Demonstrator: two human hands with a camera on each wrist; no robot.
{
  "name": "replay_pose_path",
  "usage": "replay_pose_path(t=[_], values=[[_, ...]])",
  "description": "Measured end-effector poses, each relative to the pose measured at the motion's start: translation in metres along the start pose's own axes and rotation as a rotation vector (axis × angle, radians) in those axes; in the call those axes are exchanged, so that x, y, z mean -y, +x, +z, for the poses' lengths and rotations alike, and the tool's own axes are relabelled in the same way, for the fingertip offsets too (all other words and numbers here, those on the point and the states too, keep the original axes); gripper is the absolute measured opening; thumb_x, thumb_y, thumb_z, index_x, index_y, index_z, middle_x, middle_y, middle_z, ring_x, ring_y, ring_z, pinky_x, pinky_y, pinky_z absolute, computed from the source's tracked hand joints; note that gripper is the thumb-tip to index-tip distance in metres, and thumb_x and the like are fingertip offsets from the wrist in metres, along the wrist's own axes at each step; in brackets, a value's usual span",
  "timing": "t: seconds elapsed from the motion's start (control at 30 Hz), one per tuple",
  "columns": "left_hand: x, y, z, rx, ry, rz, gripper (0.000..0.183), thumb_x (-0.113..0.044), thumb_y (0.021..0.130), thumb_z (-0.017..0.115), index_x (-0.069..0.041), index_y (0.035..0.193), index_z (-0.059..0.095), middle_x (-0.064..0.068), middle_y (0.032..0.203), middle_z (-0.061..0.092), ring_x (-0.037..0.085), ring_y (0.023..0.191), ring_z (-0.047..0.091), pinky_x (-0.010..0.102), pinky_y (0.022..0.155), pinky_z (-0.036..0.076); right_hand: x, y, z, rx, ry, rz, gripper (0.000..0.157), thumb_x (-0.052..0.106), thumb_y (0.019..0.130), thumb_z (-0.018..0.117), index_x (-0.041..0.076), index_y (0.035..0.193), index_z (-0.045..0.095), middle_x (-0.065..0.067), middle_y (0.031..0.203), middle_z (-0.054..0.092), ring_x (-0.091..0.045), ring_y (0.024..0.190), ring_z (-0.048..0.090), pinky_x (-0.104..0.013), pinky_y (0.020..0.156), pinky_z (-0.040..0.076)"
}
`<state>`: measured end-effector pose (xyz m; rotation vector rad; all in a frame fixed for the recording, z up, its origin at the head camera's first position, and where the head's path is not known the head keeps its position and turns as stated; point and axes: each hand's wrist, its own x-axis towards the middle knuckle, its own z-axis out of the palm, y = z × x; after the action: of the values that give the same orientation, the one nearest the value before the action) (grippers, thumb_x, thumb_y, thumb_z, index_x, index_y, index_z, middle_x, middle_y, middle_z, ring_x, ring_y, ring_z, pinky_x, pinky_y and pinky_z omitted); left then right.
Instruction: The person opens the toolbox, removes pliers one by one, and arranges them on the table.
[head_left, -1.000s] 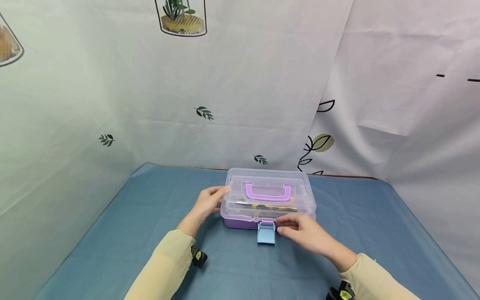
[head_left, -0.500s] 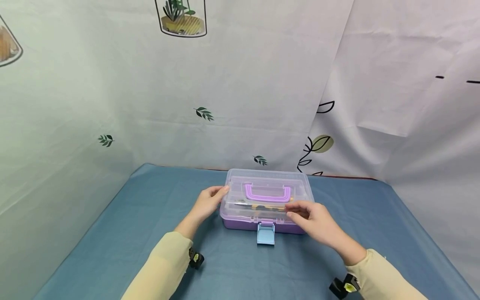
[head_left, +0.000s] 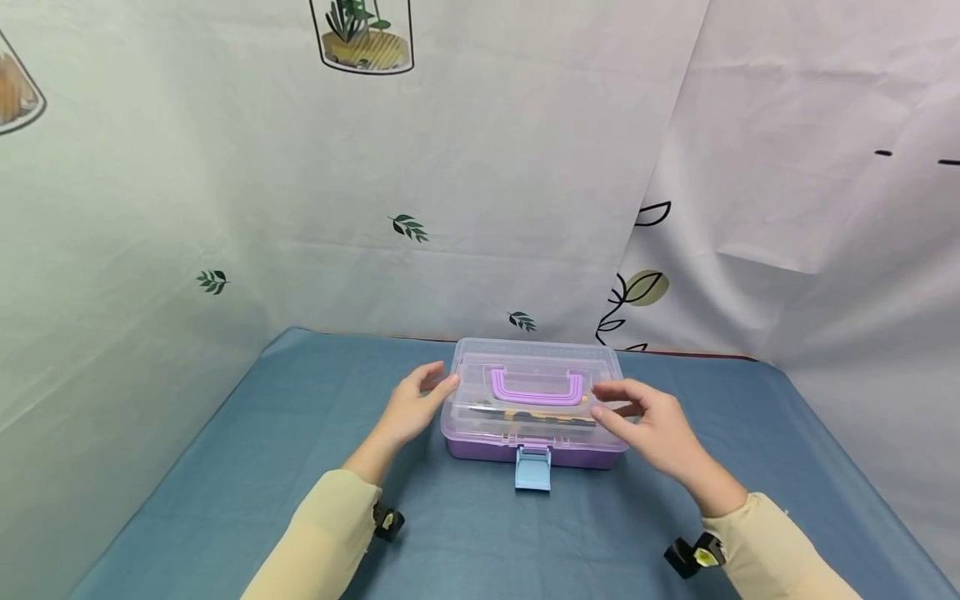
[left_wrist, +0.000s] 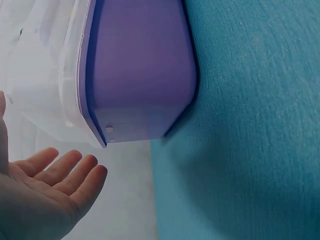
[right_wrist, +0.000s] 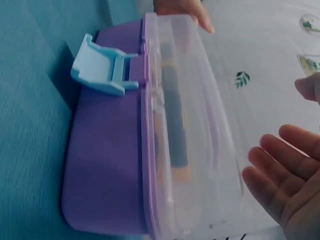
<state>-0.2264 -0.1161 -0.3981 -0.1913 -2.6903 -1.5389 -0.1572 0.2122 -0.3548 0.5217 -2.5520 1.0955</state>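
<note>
A purple plastic toolbox [head_left: 487, 450] with a clear lid [head_left: 540, 354] sits on the blue cloth, its lid down. A purple handle [head_left: 537, 395] lies on top. At the front, the light blue latch [head_left: 532, 469] hangs unfastened, as the right wrist view also shows. Through the lid I make out orange and black items [right_wrist: 173, 115], their kind unclear. My left hand [head_left: 408, 408] is at the lid's left end, fingers loosely spread and holding nothing. Just off the right end, my right hand [head_left: 660, 429] hovers with relaxed fingers, gripping nothing.
Blue cloth [head_left: 337, 367] covers the table. Pale fabric [head_left: 487, 167] printed with leaves and jars hangs behind and along both sides. A small black device [head_left: 388, 522] is strapped on the left wrist, another [head_left: 693, 556] on the right.
My right hand has moved from beside the latch, up and rightward to the lid's right end. The left hand's fingers have spread from the left end. The toolbox has barely shifted.
</note>
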Motion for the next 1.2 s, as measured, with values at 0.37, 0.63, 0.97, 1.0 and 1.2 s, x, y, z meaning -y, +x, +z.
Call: replay_pose_path(t=[0.37, 0.63, 0.97, 1.0, 1.2], values=[[0.003, -0.006, 0.002, 0.047, 0.037, 0.071, 0.078, -0.042, 0.084, 0.068, -0.01, 0.147, 0.034, 0.011, 0.149, 0.039, 0.03, 0.136, 0.039, 0.05, 0.109, 0.036, -0.022, 0.004, 0.001, -0.081, -0.099, -0.062, 0.059, 0.019, 0.076, 0.078, 0.003, 0.128, 0.055, -0.016, 0.128, 0.057, -0.037, 0.108, 0.058, -0.056, 0.086, 0.05], [0.004, -0.012, 0.006, 0.068, 0.09, 0.099, 0.093, -0.044, 0.077, 0.074, -0.011, 0.15, 0.026, 0.013, 0.152, 0.032, 0.032, 0.138, 0.034, 0.055, 0.11, 0.032, -0.041, 0.004, 0.003, 0.02, -0.074, 0.039, 0.085, 0.028, 0.075, 0.08, 0.006, 0.145, 0.036, -0.021, 0.146, 0.037, -0.041, 0.127, 0.042, -0.061, 0.097, 0.04], [0.016, -0.013, 0.013, 0.08, 0.099, 0.095, 0.108, -0.046, 0.069, 0.081, -0.01, 0.151, 0.021, 0.016, 0.153, 0.029, 0.034, 0.14, 0.03, 0.056, 0.11, 0.03, -0.065, 0.001, 0.011, 0.118, -0.037, 0.132, 0.107, 0.038, 0.072, 0.081, 0.012, 0.153, 0.015, -0.025, 0.152, 0.023, -0.048, 0.129, 0.035, -0.066, 0.098, 0.036], [0.018, -0.013, 0.014, 0.079, 0.092, 0.097, 0.109, -0.045, 0.068, 0.082, -0.009, 0.151, 0.021, 0.016, 0.153, 0.029, 0.034, 0.14, 0.03, 0.056, 0.11, 0.03, -0.066, 0.001, 0.012, 0.12, -0.028, 0.135, 0.107, 0.037, 0.072, 0.081, 0.012, 0.153, 0.014, -0.024, 0.153, 0.022, -0.047, 0.13, 0.034, -0.065, 0.098, 0.036], [0.023, -0.012, 0.021, 0.077, 0.06, 0.112, 0.113, -0.043, 0.065, 0.084, -0.008, 0.151, 0.019, 0.014, 0.153, 0.03, 0.03, 0.14, 0.03, 0.054, 0.112, 0.028, -0.074, -0.001, 0.017, 0.138, -0.002, 0.175, 0.114, 0.038, 0.071, 0.081, 0.011, 0.153, 0.007, -0.022, 0.155, 0.016, -0.046, 0.129, 0.035, -0.066, 0.098, 0.035]])
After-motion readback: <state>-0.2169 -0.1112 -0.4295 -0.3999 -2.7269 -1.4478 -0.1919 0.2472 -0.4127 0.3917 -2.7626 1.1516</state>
